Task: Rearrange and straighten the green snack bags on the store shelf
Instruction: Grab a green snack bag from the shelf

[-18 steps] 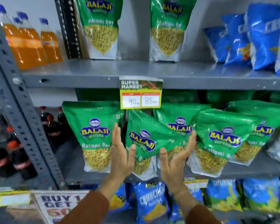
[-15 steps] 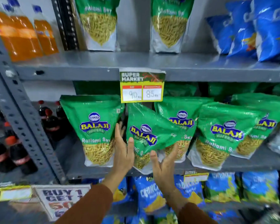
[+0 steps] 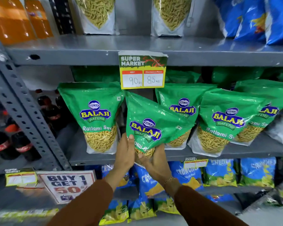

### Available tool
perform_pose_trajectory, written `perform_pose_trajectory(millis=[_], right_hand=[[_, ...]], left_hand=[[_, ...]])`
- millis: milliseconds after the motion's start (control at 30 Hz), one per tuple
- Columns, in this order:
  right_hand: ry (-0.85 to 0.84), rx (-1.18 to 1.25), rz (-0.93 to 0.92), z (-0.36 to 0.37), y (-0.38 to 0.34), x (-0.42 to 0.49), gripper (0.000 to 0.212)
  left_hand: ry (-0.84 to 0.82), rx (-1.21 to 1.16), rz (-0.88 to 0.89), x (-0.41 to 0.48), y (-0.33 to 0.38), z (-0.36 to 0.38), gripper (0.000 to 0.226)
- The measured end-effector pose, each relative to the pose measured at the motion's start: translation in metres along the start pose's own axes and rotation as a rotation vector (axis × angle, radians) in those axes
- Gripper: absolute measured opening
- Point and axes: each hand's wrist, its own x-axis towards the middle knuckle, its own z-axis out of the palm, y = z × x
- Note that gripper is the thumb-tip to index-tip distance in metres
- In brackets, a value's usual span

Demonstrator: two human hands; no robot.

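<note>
Green snack bags fill the middle shelf (image 3: 203, 154) and we've got both hands on the crooked one. That tilted bag (image 3: 147, 124) sits second from the left, leaning hard with its top corner up by the yellow price tag (image 3: 143, 71) and its bottom end hanging just past the shelf's front edge. Our left hand (image 3: 125, 150) is wrapped along its lower left side, thumb pressed on the front just under the logo. Our right hand (image 3: 154, 162) cups the bottom from underneath, fingers curled around the clear part where the sev shows. So both hands are closed on the same bag, not wide open.

To the left, another green bag (image 3: 96, 115) stands pretty much upright, close beside the tilted one. To the right, a bag (image 3: 185, 101) sits partly behind the tilted one, then a leaning bag (image 3: 225, 118) overlaps one more (image 3: 268, 110) at the far right.

Up top, two more of the same bags stand well apart on the upper shelf (image 3: 137, 44), with blue bags (image 3: 255, 18) to the right and orange bottles (image 3: 11, 18) to the left. Cola bottles (image 3: 10, 144) sit far left past the upright post. Blue chip bags (image 3: 219, 173) line the shelf below, next to a "buy 1 get 1" sign (image 3: 67, 185).
</note>
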Motion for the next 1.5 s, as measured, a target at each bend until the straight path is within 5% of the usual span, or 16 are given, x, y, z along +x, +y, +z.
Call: perform_pose_trajectory(millis=[233,433,600,700,867,1033,1233,1500], right_hand=[[0.195,0.122,-0.128,-0.03,-0.048,-0.045,0.074],[0.355,0.217,-0.371,-0.071,-0.162,-0.002,0.052],[0.37,0.171,-0.482,-0.105,-0.271,0.058,0.077],[0.283,0.229,-0.462,-0.116,-0.31,0.093,0.053],[0.064,0.218,-0.465,-0.102,-0.334,0.151,0.057],[-0.102,0.144,-0.348,-0.068,-0.309,0.207,0.074],[-0.205,0.204,-0.282,-0.051,-0.304,0.242,0.101],[-0.227,0.059,-0.31,-0.064,-0.3,0.23,0.05]], left_hand=[[0.275,-0.086,0.205,-0.056,0.049,0.005,0.071],[0.573,-0.15,0.417,-0.053,0.165,-0.039,0.04],[0.563,-0.044,0.614,-0.02,0.25,-0.101,0.046],[0.59,0.083,0.714,-0.006,0.284,-0.122,0.061],[0.485,0.061,0.592,0.051,0.297,-0.154,0.04],[0.445,0.137,0.527,0.112,0.265,-0.168,0.062],[0.392,0.133,0.482,0.148,0.251,-0.179,0.052],[0.39,0.229,0.482,0.148,0.237,-0.176,0.058]])
